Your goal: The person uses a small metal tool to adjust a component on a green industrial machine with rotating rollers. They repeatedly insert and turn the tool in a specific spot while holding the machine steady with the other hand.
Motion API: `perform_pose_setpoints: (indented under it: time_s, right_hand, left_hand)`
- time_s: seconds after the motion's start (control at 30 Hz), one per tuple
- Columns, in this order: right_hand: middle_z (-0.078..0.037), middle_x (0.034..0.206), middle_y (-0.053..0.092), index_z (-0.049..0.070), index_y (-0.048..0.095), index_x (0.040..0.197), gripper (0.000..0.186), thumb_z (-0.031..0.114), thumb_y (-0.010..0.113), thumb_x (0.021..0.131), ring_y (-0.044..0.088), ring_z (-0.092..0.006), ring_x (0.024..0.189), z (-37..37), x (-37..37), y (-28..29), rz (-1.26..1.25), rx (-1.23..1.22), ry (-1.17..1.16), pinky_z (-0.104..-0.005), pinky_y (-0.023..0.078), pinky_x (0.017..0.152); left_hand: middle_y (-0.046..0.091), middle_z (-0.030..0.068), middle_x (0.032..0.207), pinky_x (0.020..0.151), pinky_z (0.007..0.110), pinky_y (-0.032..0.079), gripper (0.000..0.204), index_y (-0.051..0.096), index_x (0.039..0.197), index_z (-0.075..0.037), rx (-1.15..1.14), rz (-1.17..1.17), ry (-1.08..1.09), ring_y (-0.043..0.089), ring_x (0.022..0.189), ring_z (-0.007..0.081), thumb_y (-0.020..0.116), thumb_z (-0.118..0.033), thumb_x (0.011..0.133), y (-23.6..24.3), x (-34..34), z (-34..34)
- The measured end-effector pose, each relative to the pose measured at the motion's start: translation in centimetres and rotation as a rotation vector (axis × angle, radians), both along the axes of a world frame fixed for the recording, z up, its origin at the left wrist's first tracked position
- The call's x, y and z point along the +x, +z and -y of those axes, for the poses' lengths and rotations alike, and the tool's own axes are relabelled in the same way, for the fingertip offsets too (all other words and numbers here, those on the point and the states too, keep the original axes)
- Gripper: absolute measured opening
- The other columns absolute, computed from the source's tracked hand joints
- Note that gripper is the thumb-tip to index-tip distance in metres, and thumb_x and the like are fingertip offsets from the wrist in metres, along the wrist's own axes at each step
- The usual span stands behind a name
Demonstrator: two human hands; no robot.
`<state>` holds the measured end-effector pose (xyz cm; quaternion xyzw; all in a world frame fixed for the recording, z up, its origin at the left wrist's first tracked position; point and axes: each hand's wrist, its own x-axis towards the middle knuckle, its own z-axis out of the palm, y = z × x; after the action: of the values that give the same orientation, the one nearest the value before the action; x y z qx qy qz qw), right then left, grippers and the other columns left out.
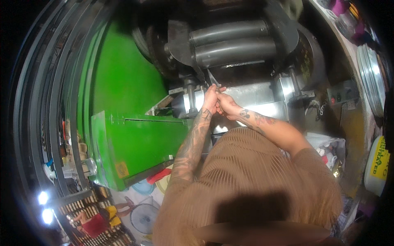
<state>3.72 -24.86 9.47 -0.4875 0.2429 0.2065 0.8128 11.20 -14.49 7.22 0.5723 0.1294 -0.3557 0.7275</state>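
My hands are close together in front of a roller machine with two thick steel rollers (236, 52). From between them a thin, pointed metal blade (211, 78) slants up toward the lower roller. My left hand (211, 100) is closed around its lower end, where any handle is hidden by the fingers. Pressed against it, my right hand (228, 105) is closed too, with its thumb and fingers at the same end. Just beyond the hands lies the machine's shiny flat metal plate (251, 95).
At left stands a green metal cabinet (143, 143), beside dark upright bars (39, 106). A control box (342, 93) with a red button, silvery coils (368, 78) and a white tub (374, 174) line the right. A person in a red top (95, 225) shows at lower left.
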Motion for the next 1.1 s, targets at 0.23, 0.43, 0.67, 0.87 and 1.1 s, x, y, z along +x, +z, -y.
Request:
perform_pose_setpoints:
  time_s: [0.23,0.43,0.67,0.87,1.1]
  right_hand:
    - [-0.003,0.075,0.056,0.005,0.052,0.119,0.041,0.045,0.042,0.112,0.052,-0.0117,0.052,-2.9,1.1,0.5,-0.005,-0.091,-0.148,-0.0273,0.041,0.042]
    - [-0.006,0.075,0.059,0.001,0.051,0.125,0.044,0.042,0.040,0.113,0.053,-0.0119,0.051,-3.4,1.1,0.3,0.034,-0.146,-0.138,-0.0273,0.043,0.043]
    - [-0.006,0.073,0.059,-0.003,0.050,0.134,0.048,0.040,0.041,0.113,0.054,-0.0135,0.050,-4.5,1.4,-0.3,0.074,-0.143,-0.149,-0.0291,0.043,0.043]
    - [-0.006,0.072,0.059,-0.003,0.047,0.140,0.052,0.040,0.043,0.112,0.055,-0.0142,0.050,-4.5,1.1,-0.7,0.090,-0.139,-0.195,-0.0295,0.044,0.044]
    - [-0.006,0.071,0.060,-0.003,0.050,0.138,0.051,0.040,0.043,0.112,0.056,-0.0150,0.051,-4.7,1.3,-1.7,0.125,-0.192,-0.163,-0.0299,0.045,0.044]
  left_hand:
    - [0.066,0.0112,0.105,0.038,0.036,0.045,0.035,0.054,0.122,-0.009,0.020,-0.065,-0.022,0.055,0.051,0.0198,0.038,-0.038,0.113,-0.9,2.2,-0.4]
    - [0.062,0.0099,0.096,0.039,0.037,0.047,0.032,0.056,0.120,-0.011,-0.009,-0.031,0.011,0.057,0.054,0.0213,0.041,-0.037,0.112,-0.7,1.8,-1.0]
    - [0.063,0.0060,0.091,0.053,0.035,0.050,0.030,0.059,0.111,-0.009,0.004,-0.026,-0.065,0.060,0.068,0.0191,0.045,-0.036,0.111,0.0,1.8,-2.5]
    - [0.065,0.0049,0.090,0.065,0.036,0.052,0.032,0.063,0.109,-0.010,-0.054,-0.034,0.042,0.062,0.075,0.0187,0.049,-0.038,0.111,-0.8,1.5,-1.9]
    - [0.064,0.0052,0.093,0.041,0.032,0.045,0.033,0.062,0.119,-0.011,-0.023,-0.053,-0.021,0.057,0.057,0.0180,0.046,-0.038,0.112,-0.3,1.6,-2.3]
